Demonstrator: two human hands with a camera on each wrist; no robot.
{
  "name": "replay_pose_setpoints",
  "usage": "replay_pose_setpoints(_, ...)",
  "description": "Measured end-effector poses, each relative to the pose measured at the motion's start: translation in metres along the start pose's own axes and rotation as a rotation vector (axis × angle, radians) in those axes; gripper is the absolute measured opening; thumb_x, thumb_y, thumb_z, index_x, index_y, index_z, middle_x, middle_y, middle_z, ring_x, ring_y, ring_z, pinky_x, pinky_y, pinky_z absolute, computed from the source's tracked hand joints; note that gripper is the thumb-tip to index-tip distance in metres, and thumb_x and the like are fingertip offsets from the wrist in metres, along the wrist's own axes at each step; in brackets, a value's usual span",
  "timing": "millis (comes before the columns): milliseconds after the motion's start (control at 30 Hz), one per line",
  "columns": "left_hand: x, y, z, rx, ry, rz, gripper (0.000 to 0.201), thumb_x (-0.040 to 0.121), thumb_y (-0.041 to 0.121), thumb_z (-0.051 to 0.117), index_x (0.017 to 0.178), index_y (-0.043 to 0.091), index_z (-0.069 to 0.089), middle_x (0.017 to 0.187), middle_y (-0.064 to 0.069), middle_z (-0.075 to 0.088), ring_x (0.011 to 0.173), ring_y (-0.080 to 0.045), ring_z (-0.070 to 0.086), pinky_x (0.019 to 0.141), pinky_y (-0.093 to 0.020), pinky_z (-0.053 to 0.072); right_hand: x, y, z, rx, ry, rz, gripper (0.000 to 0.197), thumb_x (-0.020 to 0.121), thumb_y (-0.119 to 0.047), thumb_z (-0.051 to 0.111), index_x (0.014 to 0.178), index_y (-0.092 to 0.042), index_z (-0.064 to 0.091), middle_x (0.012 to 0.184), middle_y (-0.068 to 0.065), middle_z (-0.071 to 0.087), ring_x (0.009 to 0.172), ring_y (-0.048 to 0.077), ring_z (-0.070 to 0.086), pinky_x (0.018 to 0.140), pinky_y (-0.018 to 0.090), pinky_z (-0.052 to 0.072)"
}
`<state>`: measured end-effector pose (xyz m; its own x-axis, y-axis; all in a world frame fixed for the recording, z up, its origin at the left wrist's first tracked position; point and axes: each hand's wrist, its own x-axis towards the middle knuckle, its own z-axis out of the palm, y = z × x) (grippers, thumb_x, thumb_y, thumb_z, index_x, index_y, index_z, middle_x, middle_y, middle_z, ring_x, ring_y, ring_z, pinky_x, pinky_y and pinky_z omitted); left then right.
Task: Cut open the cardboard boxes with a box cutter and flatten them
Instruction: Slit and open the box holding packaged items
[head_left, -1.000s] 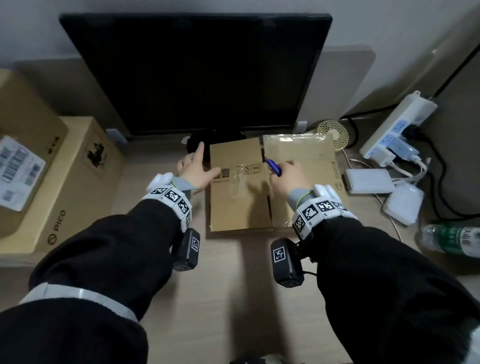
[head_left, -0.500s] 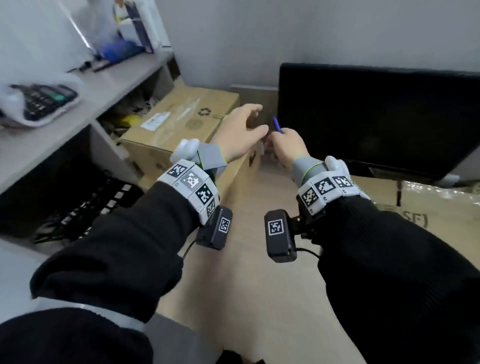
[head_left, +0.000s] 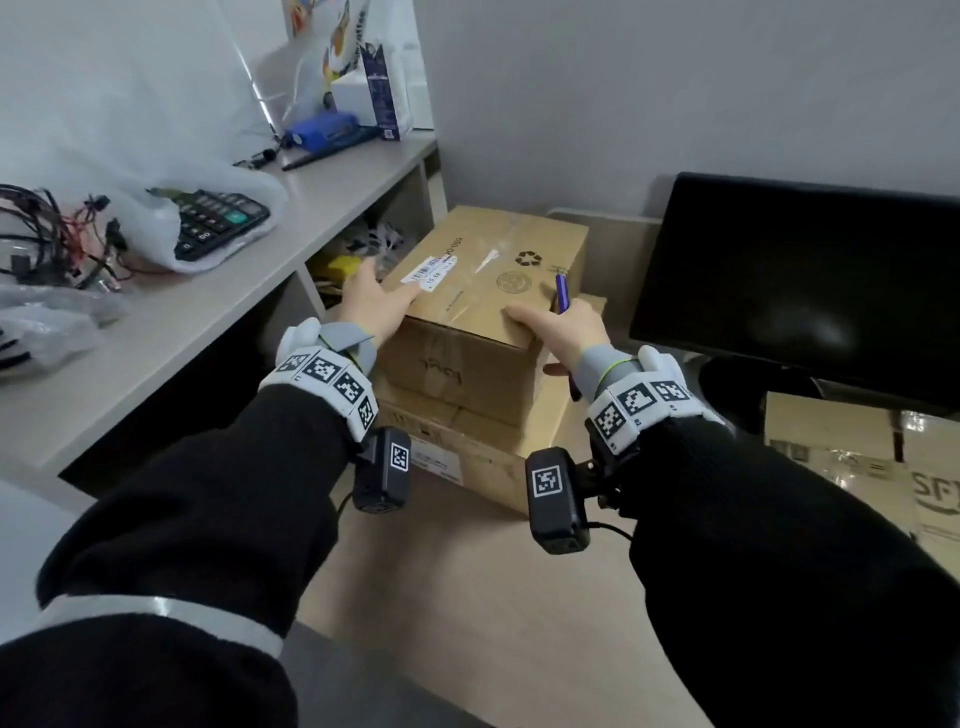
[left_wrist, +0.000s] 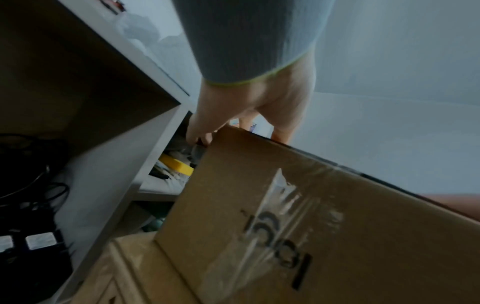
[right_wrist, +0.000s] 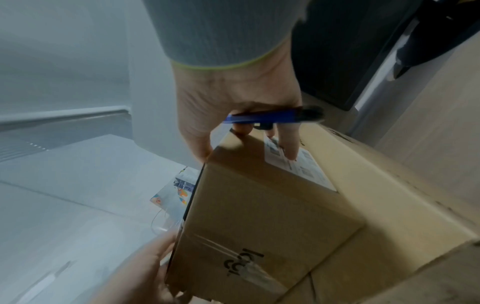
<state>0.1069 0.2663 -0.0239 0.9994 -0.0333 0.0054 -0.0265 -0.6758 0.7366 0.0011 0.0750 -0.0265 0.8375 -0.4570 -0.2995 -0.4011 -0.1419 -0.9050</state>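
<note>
- Shelf on the left: a calculator in a plastic bag, loose wires, and a blue device further back.
- Left hand: fingers straight and spread, pressed on the left top edge of the top box; the left wrist view shows them reaching over that edge.
- The top box is still taped shut and sits on a wider box, in the corner between shelf and monitor.
- Right hand: it grips the blue cutter while the thumb lies on the top and the other fingers press the right side of the box.
- Risks, as I judge them: a lift with flat hands and one hand busy with the cutter could let the box slip or tip off the lower one. The cutter sits tight against the cardboard and the fingers; whether the blade is out I cannot tell. If it is, it may nick a finger or score the box.
- Flattened boxes lie at far right under the monitor.
- Surface and room: a light wood counter against a plain grey wall; the corner is cramped.
</note>
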Motion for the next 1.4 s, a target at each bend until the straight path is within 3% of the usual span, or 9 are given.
replay_pose_setpoints(67,0.011,-0.008,-0.002,-0.129,-0.014,-0.026,0.077,0.087,0.043,0.062,0.15,0.014,0.027,0.147,-0.007,0.042,0.132,-0.027,0.042,0.11,-0.039,0.033,0.001,0.002,0.003,0.075,0.007,0.027,0.062,0.071,-0.045,0.076,0.115,-0.01,0.053,0.108,0.007,0.061,0.09,0.021,0.062,0.077,0.045,0.059)
replay_pose_setpoints(300,0.03,-0.03,0.006,-0.489,-0.195,-0.015,0.053,0.075,0.044,0.069,0.119,0.014,0.067,0.108,0.0,0.069,0.105,-0.019,0.063,0.101,-0.039,0.047,-0.004,0.004,0.003,0.2,0.0,0.066,0.052,0.076,-0.035,0.078,0.116,-0.009,0.058,0.101,0.006,0.064,0.082,0.016,0.058,0.075,0.05,0.058)
replay_pose_setpoints(567,0.021,-0.026,0.001,-0.559,-0.308,-0.056,0.031,0.091,0.031,0.063,0.112,0.009,0.064,0.111,-0.014,0.067,0.099,-0.026,0.063,0.098,-0.04,0.049,-0.014,0.009,0.003,0.266,-0.025,0.048,0.042,0.081,-0.031,0.075,0.115,-0.013,0.06,0.11,0.007,0.069,0.097,0.02,0.066,0.079,0.047,0.058)
replay_pose_setpoints(833,-0.005,0.006,-0.006,-0.444,-0.336,0.035,0.035,0.08,0.039,0.067,0.106,0.015,0.067,0.11,-0.008,0.068,0.106,-0.028,0.063,0.096,-0.041,0.049,-0.04,0.021,-0.021,0.397,-0.009,0.04,0.033,0.082,-0.017,0.073,0.111,-0.014,0.058,0.107,0.009,0.069,0.097,0.027,0.067,0.076,0.051,0.058)
replay_pose_setpoints(933,-0.027,0.046,-0.001,-0.406,-0.338,0.158,0.032,0.091,0.025,0.061,0.119,0.008,0.064,0.111,-0.009,0.065,0.097,-0.021,0.059,0.083,-0.03,0.045,-0.054,0.03,-0.05,0.478,0.073,0.002,0.017,0.082,-0.013,0.071,0.086,-0.016,0.056,0.072,0.0,0.067,0.071,0.024,0.064,0.075,0.05,0.058)
replay_pose_setpoints(1000,-0.048,0.075,0.014,-0.401,-0.356,0.252,0.032,0.092,0.021,0.06,0.12,0.008,0.063,0.11,-0.007,0.064,0.094,-0.017,0.058,0.079,-0.025,0.044,-0.069,0.041,-0.079,0.516,0.161,-0.001,0.023,0.081,-0.013,0.071,0.077,-0.016,0.048,0.055,-0.004,0.055,0.057,0.02,0.054,0.069,0.047,0.056)
replay_pose_setpoints(1133,-0.096,0.109,0.045,-0.395,-0.446,0.325,0.044,0.077,0.033,0.067,0.115,0.012,0.066,0.104,-0.001,0.067,0.087,-0.013,0.06,0.078,-0.025,0.046,-0.098,0.065,-0.133,0.527,0.28,0.048,0.028,0.073,-0.022,0.073,0.091,-0.014,0.051,0.07,0.005,0.048,0.063,0.022,0.048,0.061,0.035,0.048)
replay_pose_setpoints(1300,-0.16,0.127,0.1,-0.259,-0.593,0.367,0.028,0.088,0.021,0.067,0.113,0.009,0.065,0.098,-0.003,0.065,0.078,-0.01,0.058,0.059,-0.016,0.044,-0.148,0.123,-0.201,0.534,0.331,0.136,0.02,0.08,-0.023,0.07,0.093,-0.014,0.058,0.088,0.008,0.056,0.079,0.026,0.052,0.06,0.036,0.051)
replay_pose_setpoints(1400,-0.183,0.116,0.123,-0.241,-0.664,0.283,0.035,0.081,0.021,0.074,0.111,0.006,0.065,0.101,-0.007,0.067,0.085,-0.017,0.063,0.07,-0.022,0.052,-0.165,0.156,-0.21,0.533,0.341,0.168,0.011,0.084,-0.018,0.067,0.092,-0.016,0.061,0.084,0.003,0.06,0.076,0.022,0.055,0.057,0.035,0.052)
